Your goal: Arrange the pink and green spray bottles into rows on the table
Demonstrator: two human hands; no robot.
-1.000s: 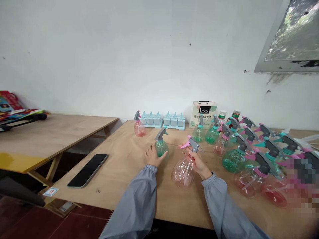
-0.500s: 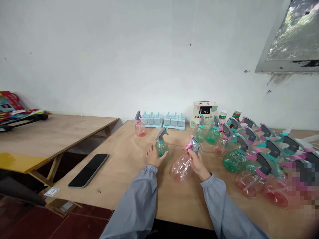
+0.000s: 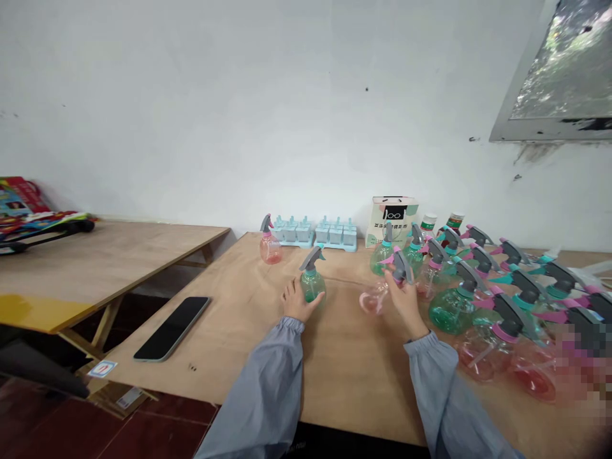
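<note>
My left hand is curved round the near left side of a green spray bottle, which stands upright on the table with a grey and teal spray head. Its thumb lies across the front of the bottle, low down. My right hand grips a clear pink spray bottle at the neck, just under its grey and pink trigger head. That bottle tilts, its round body pointing left, close to the group of bottles on the right. My fingers hide part of its neck.
Several green and pink spray bottles crowd the right side of the wooden table. One pink spray bottle stands at the back beside light blue popsicle moulds. A paper bag leans near the wall; a phone lies at left.
My right hand has carried the pink spray bottle right and away from me, towards the group of bottles. My left hand has stayed at the green spray bottle.
</note>
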